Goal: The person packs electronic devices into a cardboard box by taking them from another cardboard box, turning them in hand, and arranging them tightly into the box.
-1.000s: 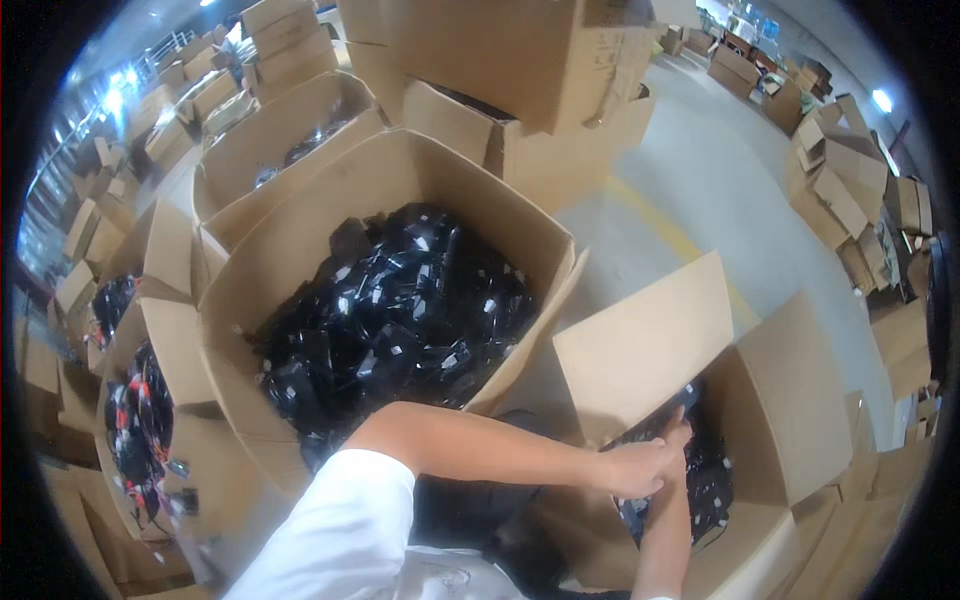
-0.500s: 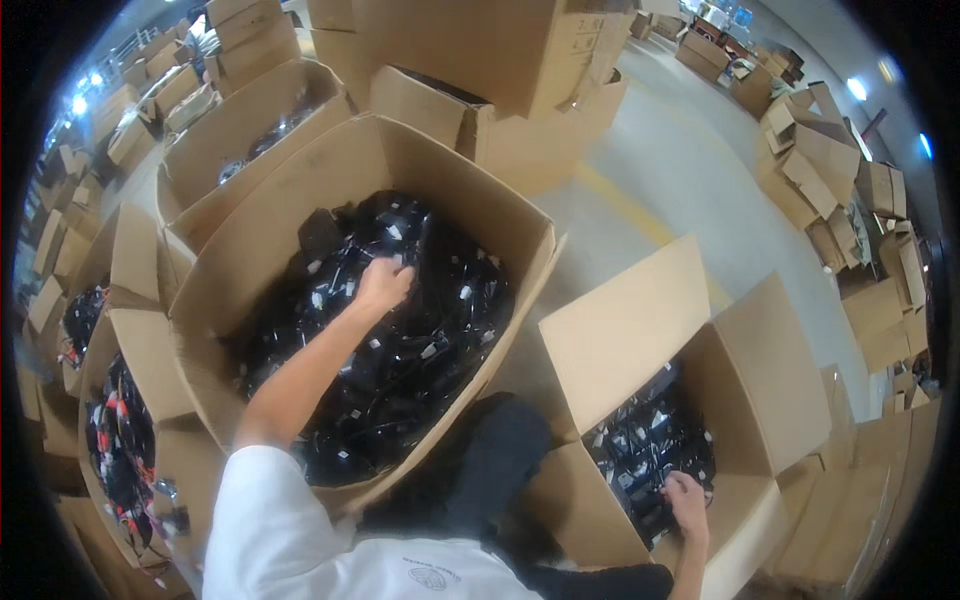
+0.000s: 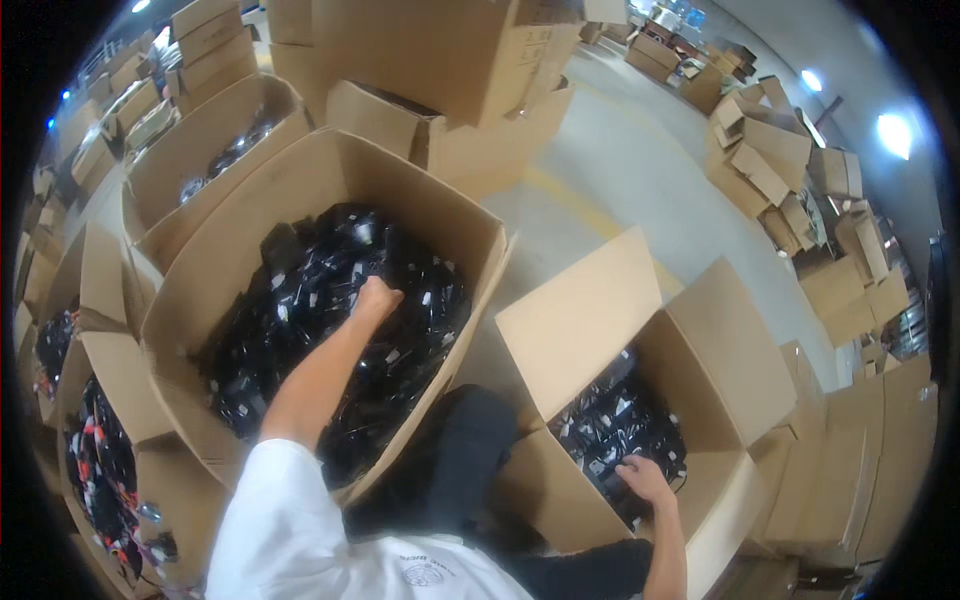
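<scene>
My left hand (image 3: 377,298) reaches deep into a large open cardboard box (image 3: 330,165), its fingers closed among the heap of black bagged items (image 3: 300,300) that fills it. Whether it grips one is hidden. My right hand (image 3: 643,478) rests on the smaller pile of black bagged items (image 3: 610,425) inside a second open cardboard box (image 3: 730,350) at my right, fingers spread on them. My white sleeve and dark trouser leg show between the two boxes.
More open boxes (image 3: 200,140) with dark goods stand behind and to the left; one at lower left holds black and orange items (image 3: 95,470). Stacked and loose cartons (image 3: 790,180) line the far right. Grey concrete floor (image 3: 620,170) with a yellow line lies beyond.
A second ago both hands were at the right box. My left arm swung over into the big left box and now digs lower into its heap; my right hand stays on the right box's pile.
</scene>
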A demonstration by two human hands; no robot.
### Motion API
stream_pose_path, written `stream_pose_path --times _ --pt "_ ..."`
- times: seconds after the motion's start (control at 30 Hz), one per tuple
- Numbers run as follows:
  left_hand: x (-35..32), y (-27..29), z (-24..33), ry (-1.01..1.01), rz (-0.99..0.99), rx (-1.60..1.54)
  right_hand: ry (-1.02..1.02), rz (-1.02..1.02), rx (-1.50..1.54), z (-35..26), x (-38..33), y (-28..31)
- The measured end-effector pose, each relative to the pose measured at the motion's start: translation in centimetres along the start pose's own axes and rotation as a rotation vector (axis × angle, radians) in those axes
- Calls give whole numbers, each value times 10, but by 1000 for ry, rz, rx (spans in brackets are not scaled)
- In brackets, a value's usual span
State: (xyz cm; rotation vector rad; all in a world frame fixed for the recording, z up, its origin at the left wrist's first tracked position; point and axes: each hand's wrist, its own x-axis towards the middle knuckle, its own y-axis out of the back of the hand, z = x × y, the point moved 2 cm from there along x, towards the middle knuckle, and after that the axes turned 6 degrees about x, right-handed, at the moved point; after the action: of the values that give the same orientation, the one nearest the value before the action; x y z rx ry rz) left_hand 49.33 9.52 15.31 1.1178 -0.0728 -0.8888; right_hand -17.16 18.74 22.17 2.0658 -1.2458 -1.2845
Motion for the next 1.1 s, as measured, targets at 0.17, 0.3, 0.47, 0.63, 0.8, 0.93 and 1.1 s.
stream_pose_path --times 0.17,0.3,0.47,0.63,0.8,0.93,1.1 --pt "-57 41 33 -226 -295 -529 -93 101 -6 33 -27 16" --pt "-153 138 83 -452 -261 -535 -92 85 99 35 -19 13" --pt "-193 220 121 -874 28 -473 58 131 176 -28 -6 15" --pt "-256 245 160 -1018 20 -382 431 366 209 -121 -27 46" --pt "-316 238 197 -1094 -137 -296 877 621 205 -294 -79 84" --pt "-357 210 225 -1244 -327 -399 1017 550 166 -371 -88 80" --pt "-360 175 247 -1240 -429 -402 858 161 596 -361 -70 64"
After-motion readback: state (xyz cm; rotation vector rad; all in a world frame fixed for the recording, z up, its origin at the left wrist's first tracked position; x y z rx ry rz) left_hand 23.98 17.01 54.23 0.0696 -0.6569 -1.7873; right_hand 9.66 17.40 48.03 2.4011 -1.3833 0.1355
